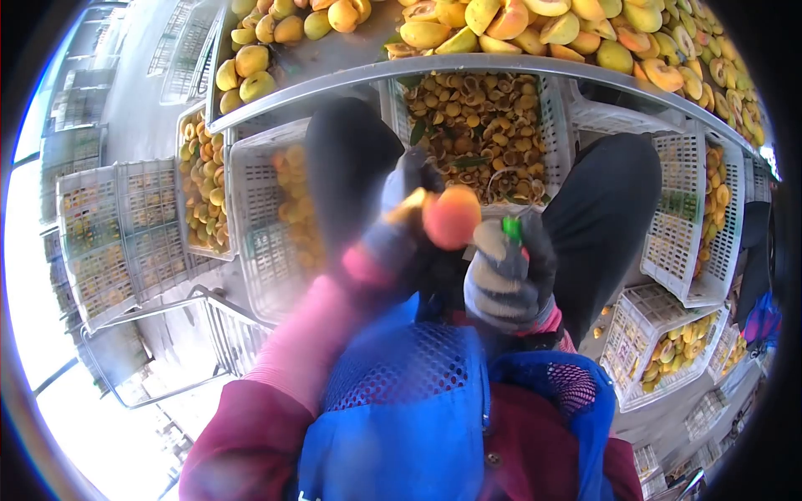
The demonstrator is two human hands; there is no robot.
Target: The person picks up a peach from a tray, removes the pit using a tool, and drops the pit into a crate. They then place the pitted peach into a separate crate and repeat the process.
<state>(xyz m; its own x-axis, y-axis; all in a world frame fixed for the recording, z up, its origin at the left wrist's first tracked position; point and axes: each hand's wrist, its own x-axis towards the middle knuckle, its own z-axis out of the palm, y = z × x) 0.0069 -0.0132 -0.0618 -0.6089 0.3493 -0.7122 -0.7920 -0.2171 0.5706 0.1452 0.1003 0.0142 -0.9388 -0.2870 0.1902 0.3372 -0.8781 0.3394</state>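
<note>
My left hand [401,196], in a grey glove blurred by motion, is closed around fruit in front of my lap. An orange-red peach [452,217] shows at its fingers, with a yellowish piece beside it. My right hand [508,271], in a grey and white glove, is closed around a small tool with a green part [511,227], just right of the peach. The tool's working end cannot be made out. Between my knees, beyond both hands, stands a crate [558,125] holding many small brown-orange pieces and some leaves.
A metal-edged table [376,73] bearing many halved and whole fruits spans the top. White crates of fruit stand at left [251,225] and right [672,209], with another lower right [631,334]. A metal frame [209,305] stands lower left. Part of a person shows at far right.
</note>
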